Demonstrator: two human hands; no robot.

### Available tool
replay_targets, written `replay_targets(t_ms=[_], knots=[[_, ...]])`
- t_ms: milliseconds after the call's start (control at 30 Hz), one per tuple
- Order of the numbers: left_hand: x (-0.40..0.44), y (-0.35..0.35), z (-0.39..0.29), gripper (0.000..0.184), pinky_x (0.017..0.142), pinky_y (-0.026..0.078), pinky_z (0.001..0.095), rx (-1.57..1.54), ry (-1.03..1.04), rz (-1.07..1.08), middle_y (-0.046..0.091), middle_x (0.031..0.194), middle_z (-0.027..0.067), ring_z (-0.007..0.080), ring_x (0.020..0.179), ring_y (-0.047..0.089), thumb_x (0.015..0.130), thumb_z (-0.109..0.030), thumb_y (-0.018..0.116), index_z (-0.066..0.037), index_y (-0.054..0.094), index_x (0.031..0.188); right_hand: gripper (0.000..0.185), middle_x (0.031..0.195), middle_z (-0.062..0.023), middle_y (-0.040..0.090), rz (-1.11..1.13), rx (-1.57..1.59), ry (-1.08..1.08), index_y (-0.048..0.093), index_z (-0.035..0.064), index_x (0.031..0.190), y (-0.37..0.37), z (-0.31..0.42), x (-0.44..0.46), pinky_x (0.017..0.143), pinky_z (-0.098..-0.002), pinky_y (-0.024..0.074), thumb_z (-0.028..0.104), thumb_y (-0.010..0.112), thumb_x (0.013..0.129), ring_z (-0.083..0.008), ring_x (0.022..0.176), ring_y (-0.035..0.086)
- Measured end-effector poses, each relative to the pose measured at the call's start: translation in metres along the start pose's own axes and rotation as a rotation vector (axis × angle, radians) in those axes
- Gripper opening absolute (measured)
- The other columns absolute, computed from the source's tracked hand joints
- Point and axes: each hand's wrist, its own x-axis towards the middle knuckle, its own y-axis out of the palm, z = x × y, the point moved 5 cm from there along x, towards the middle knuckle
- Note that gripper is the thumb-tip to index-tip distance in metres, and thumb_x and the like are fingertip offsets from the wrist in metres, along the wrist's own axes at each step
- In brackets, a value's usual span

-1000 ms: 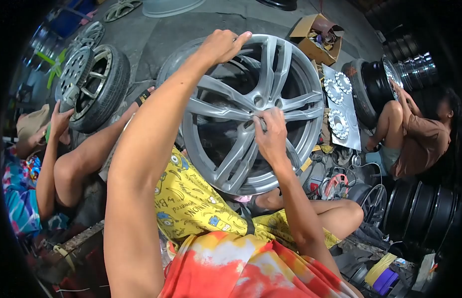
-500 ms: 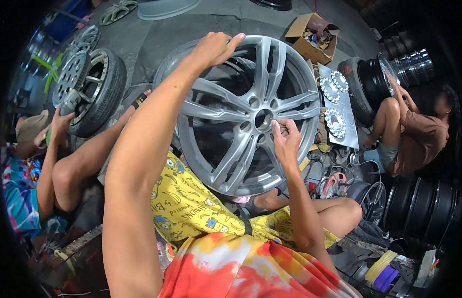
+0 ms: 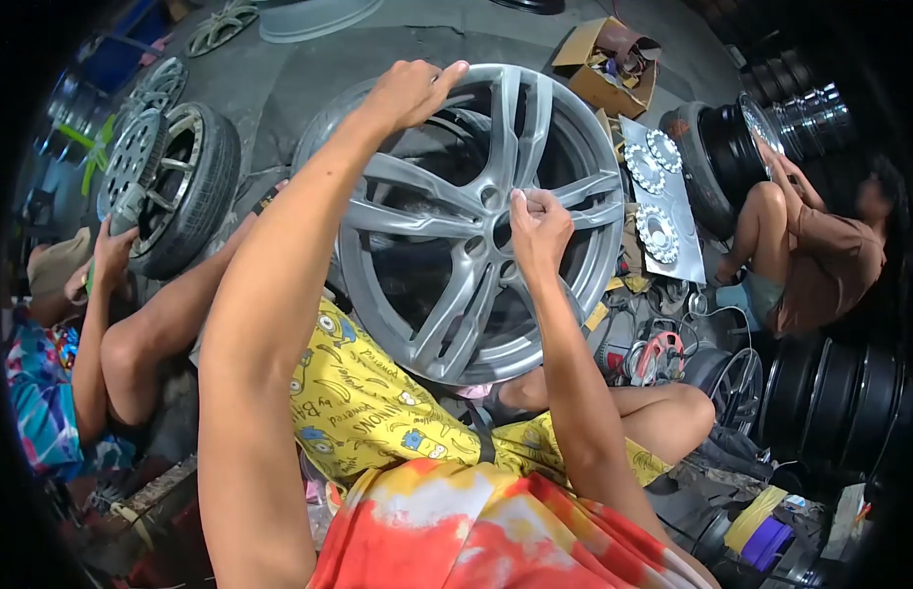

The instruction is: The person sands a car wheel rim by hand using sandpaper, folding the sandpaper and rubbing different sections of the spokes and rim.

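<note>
A grey alloy wheel rim (image 3: 447, 306) with paired spokes stands tilted in front of me. My left hand (image 3: 409, 93) is at its upper edge, fingers curled over the lip and thumb stretched along it. My right hand (image 3: 541, 228) is closed in a pinch beside the centre hole, its thumb near the hub face. Whatever lies between those fingertips, if anything, is hidden. Behind the spokes, part of the wheel's dark barrel shows.
At left, a co-worker's hand (image 3: 113, 245) holds a grey tool by a tyred wheel (image 3: 196, 196). Another person (image 3: 820, 236) crouches at right by a black rim. A cardboard box (image 3: 609, 79), silver sheet (image 3: 682, 250), red power tool (image 3: 661, 351) and stacked black rims (image 3: 830, 412) surround me.
My right hand has moved left and up, from the right of the centre hole to over its edge. My left hand stays on the rim. The whole view has shifted slightly.
</note>
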Motion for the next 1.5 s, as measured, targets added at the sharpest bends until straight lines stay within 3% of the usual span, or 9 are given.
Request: replay_targets(t_ms=[33,100,133,267,333,567,933,1300,1500], knots=[[0.0,-0.002,0.0,0.078,0.085,0.054,0.0558,-0.01,-0.036,0.045,0.071,0.081,0.0302,0.0505,0.089,0.069,0.105,-0.061,0.041,0.006,0.075,0.084,0.028,0.079,-0.0166,0.073,-0.001,0.001,-0.003,0.074,-0.0049,0.091,-0.005,0.003,0.002,0.069,-0.0375,0.0534,0.023,0.077,0.088,-0.0271,0.069,0.071],[0.001,-0.002,0.004,0.079,0.086,0.054,0.0556,0.017,-0.024,0.034,0.071,0.082,0.0302,0.0504,0.089,0.069,0.105,-0.062,0.041,0.006,0.075,0.084,0.029,0.076,-0.0174,0.073,0.283,-0.13,-0.091,0.075,-0.0036,0.092,-0.009,0.008,0.008,0.07,-0.0371,0.0545,0.025,0.077,0.088,-0.0264,0.069,0.072],[0.002,-0.001,0.004,0.079,0.086,0.054,0.0554,0.037,-0.012,0.029,0.071,0.082,0.0302,0.0503,0.088,0.069,0.105,-0.062,0.041,0.006,0.075,0.084,0.026,0.073,-0.0132,0.073,0.412,-0.174,-0.069,0.076,-0.002,0.095,-0.018,0.006,0.006,0.067,-0.0334,0.0544,0.023,0.077,0.089,-0.0199,0.069,0.071],[-0.001,-0.001,0.007,0.075,0.082,0.052,0.0526,0.024,0.016,0.026,0.069,0.08,0.0308,0.0489,0.085,0.069,0.106,-0.06,0.043,0.006,0.075,0.096,0.021,0.072,-0.0043,0.07,0.207,-0.1,0.045,0.076,-0.002,0.096,-0.077,-0.042,0.017,0.062,-0.0266,0.0503,0.019,0.076,0.091,-0.0096,0.065,0.062],[0.001,0.001,0.005,0.079,0.085,0.053,0.0554,-0.002,0.014,-0.023,0.071,0.083,0.0308,0.0511,0.087,0.068,0.105,-0.063,0.041,0.005,0.075,0.083,0.021,0.075,-0.002,0.069,0.161,-0.164,0.061,0.075,-0.0032,0.096,-0.09,-0.062,0.012,0.061,-0.0258,0.0475,0.018,0.076,0.092,-0.0074,0.063,0.056],[0.0,-0.002,0.005,0.079,0.086,0.053,0.0559,0.025,-0.016,0.041,0.071,0.083,0.0312,0.0512,0.089,0.068,0.105,-0.063,0.041,0.006,0.075,0.085,0.015,0.082,-0.0099,0.068,0.11,-0.159,-0.139,0.075,-0.0018,0.095,-0.068,-0.042,-0.011,0.063,-0.0309,0.0483,0.013,0.074,0.094,-0.016,0.065,0.061],[-0.004,-0.005,0.002,0.076,0.088,0.052,0.0568,0.01,0.009,-0.007,0.071,0.089,0.0321,0.0523,0.094,0.067,0.105,-0.061,0.042,0.005,0.077,0.088,0.027,0.074,-0.0127,0.074,0.001,-0.046,0.173,0.074,-0.0047,0.092,-0.043,-0.045,-0.02,0.064,-0.0318,0.0537,0.022,0.076,0.091,-0.0166,0.066,0.07],[0.001,-0.003,0.006,0.079,0.085,0.053,0.0558,0.015,0.023,-0.018,0.07,0.083,0.0321,0.0518,0.088,0.068,0.105,-0.062,0.041,0.007,0.074,0.082,0.027,0.075,-0.0132,0.075,0.049,-0.114,0.154,0.074,-0.0035,0.088,-0.041,-0.063,-0.014,0.065,-0.035,0.0545,0.023,0.077,0.089,-0.0193,0.066,0.071],[0.002,-0.001,0.007,0.078,0.087,0.053,0.0553,0.015,-0.003,0.0,0.071,0.086,0.0311,0.0513,0.09,0.069,0.105,-0.062,0.041,0.006,0.075,0.088,0.026,0.078,-0.0176,0.075,0.038,-0.168,0.054,0.074,-0.0031,0.09,-0.04,-0.045,-0.004,0.071,-0.0381,0.0558,0.023,0.077,0.089,-0.0274,0.07,0.074]])
